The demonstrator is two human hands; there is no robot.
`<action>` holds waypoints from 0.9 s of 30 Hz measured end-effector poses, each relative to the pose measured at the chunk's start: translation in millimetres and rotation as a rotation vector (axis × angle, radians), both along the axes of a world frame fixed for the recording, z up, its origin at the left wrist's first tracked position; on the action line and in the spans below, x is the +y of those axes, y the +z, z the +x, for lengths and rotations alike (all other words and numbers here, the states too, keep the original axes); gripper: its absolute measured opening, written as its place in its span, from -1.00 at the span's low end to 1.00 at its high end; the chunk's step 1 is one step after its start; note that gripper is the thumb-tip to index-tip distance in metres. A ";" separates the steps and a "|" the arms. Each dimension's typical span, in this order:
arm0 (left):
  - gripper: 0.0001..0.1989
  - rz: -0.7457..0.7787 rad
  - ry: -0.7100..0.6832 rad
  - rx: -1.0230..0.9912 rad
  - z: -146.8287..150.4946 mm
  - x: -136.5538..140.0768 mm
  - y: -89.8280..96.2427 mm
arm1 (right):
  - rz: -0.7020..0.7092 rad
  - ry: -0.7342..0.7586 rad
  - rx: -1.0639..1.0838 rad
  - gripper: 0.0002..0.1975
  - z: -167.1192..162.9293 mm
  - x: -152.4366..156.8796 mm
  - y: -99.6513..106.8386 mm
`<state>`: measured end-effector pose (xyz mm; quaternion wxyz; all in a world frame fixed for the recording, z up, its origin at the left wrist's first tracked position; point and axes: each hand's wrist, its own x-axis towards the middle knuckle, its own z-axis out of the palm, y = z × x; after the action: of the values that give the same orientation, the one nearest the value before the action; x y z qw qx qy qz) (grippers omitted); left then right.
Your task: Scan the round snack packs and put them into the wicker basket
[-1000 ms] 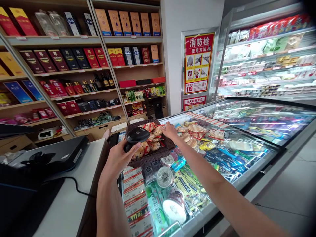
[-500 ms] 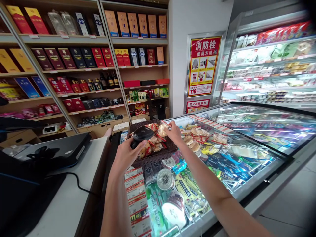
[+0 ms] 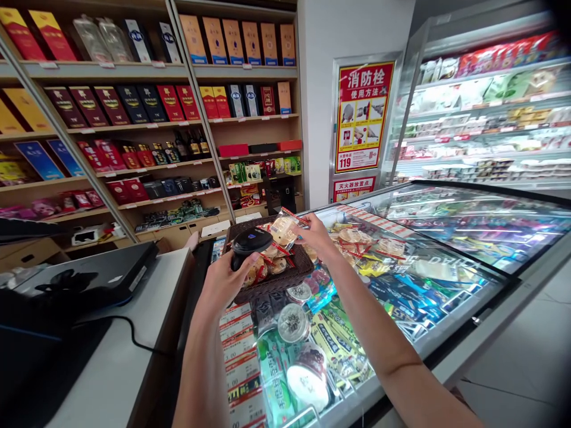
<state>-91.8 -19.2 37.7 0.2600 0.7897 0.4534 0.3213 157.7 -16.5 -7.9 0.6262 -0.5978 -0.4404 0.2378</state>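
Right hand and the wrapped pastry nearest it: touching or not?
Touching. The head view shows the right hand pinching the wrapped pastry by the red-edged right side of its packet, over the brown basket.

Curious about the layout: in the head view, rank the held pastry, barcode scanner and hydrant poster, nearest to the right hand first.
1. Wrapped pastry, in right hand
2. Barcode scanner, in left hand
3. Hydrant poster, on far wall
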 end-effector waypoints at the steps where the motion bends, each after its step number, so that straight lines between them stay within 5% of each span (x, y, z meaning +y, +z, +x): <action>1: -0.56 -0.006 -0.004 -0.001 0.6 -0.9 0.4 | 0.008 0.006 0.012 -0.69 0.2 0.3 -0.3; 5: -0.54 0.001 0.009 -0.011 2.5 -4.1 2.0 | 0.015 -0.020 0.032 -0.65 9.6 5.7 -5.4; 8: -0.51 -0.008 0.013 -0.003 1.4 -2.8 2.6 | -0.025 -0.184 -0.065 -0.55 34.2 8.6 -13.5; 13: -0.50 -0.022 0.072 0.039 -3.2 2.7 4.0 | -0.318 -0.605 -0.385 -0.60 95.6 -3.1 -35.9; 16: -0.53 -0.043 0.093 0.046 -5.6 6.4 2.6 | -0.486 -0.706 -0.367 -0.58 118.0 -12.9 -49.2; 20: -0.54 -0.030 0.104 0.093 -7.2 13.2 -2.6 | -0.518 -0.792 -0.400 -0.57 113.7 -10.3 -51.9; 23: -0.50 -0.011 0.090 0.156 -7.0 16.2 -4.2 | -0.447 -0.704 -0.523 -0.65 88.9 7.3 -47.2; 27: -0.47 0.010 0.102 0.249 -5.9 17.6 -2.8 | -0.427 -0.314 -0.643 -0.63 48.8 38.6 -53.7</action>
<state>-97.7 -1.6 34.9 0.1814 0.8007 0.5199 0.2359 206.5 22.1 -61.6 0.3474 -0.8180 -0.4576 0.0268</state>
